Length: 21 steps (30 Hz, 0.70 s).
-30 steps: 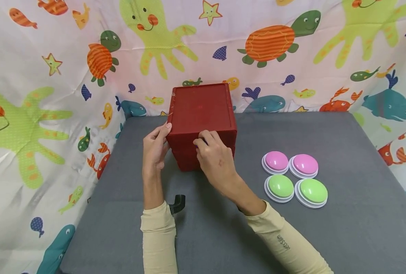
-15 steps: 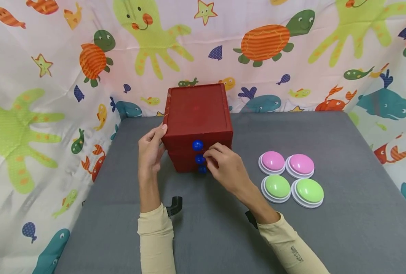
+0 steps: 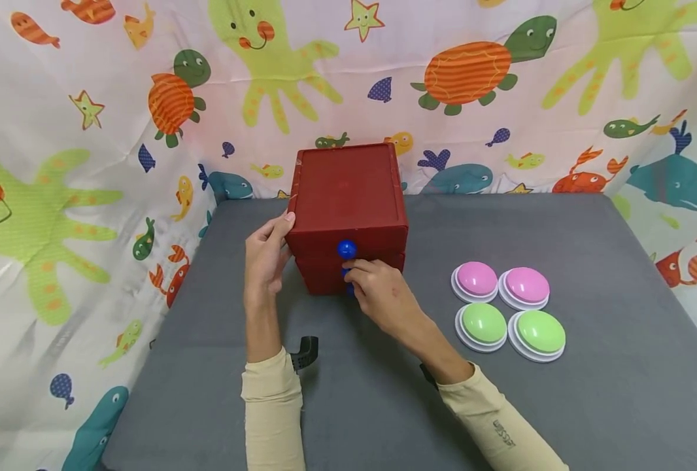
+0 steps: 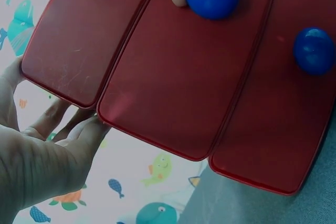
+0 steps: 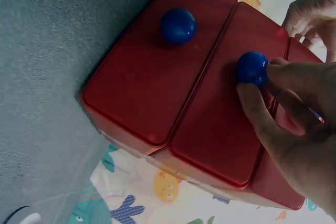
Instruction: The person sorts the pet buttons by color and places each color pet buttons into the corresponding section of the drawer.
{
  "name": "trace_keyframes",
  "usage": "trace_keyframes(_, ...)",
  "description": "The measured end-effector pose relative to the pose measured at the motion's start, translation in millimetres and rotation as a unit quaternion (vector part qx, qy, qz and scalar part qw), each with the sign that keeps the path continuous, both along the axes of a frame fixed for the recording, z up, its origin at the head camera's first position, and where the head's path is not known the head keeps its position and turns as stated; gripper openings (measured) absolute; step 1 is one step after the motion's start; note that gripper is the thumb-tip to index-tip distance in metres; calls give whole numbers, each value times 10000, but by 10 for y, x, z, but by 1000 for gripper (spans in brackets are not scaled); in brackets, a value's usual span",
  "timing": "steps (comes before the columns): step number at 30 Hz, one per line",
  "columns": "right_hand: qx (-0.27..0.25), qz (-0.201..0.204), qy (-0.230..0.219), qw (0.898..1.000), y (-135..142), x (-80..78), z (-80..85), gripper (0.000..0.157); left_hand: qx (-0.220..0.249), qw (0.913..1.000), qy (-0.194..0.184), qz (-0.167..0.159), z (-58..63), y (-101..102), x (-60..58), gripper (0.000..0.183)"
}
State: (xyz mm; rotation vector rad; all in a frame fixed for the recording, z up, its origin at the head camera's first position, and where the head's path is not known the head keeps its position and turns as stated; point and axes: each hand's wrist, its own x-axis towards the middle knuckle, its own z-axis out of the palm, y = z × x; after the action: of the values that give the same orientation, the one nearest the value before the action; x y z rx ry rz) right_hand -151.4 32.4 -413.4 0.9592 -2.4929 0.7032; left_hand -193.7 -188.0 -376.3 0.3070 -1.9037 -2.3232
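Observation:
A small red drawer unit [image 3: 344,186] stands at the back of the table, its three stacked drawers each bearing a round blue knob. My right hand [image 3: 384,296] pinches the middle knob [image 5: 252,68] between thumb and fingers. Above it the top knob [image 3: 346,248] is uncovered; the bottom knob [image 5: 178,26] shows in the right wrist view. My left hand [image 3: 263,258] grips the unit's upper left corner, thumb at the top edge and fingers against the side. In the left wrist view the drawer fronts look about level with each other.
Right of the unit, two pink push buttons [image 3: 476,279] sit behind two green push buttons [image 3: 484,322] on the grey tabletop [image 3: 613,327]. A patterned sea-animal cloth [image 3: 348,78] hangs behind and at both sides. A black strap piece [image 3: 305,352] sticks out at my left wrist.
My right hand has moved down from the top knob to the middle knob and now pinches it, uncovering the top knob. My left hand stays at the unit's left corner.

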Motion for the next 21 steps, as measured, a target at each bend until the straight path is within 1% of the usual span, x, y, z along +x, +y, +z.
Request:
trace_keyframes(4, -99, 102, -268, 9995, 5, 31, -7, 21, -68, 9999, 9, 115, 6, -15, 2, 47)
trace_keyframes(8, -18, 66, -277, 9996, 5, 108, -28, 20, -88, 9999, -99, 87, 0, -14, 6, 47)
trace_keyframes(13, -73, -14, -313, 9995, 28, 273, -7, 18, -101, 9999, -119, 25, -7, 9, 7, 47)
trace_keyframes(17, -25, -50, -470, 9989, 41, 418, 27, 22, -65, 9999, -104, 28, -13, 11, 16, 48)
trace_keyframes(21, 60, -154, -662, 9977, 33, 529, 57, 26, -62, 9999, -137, 23, -25, 12, 17, 49)
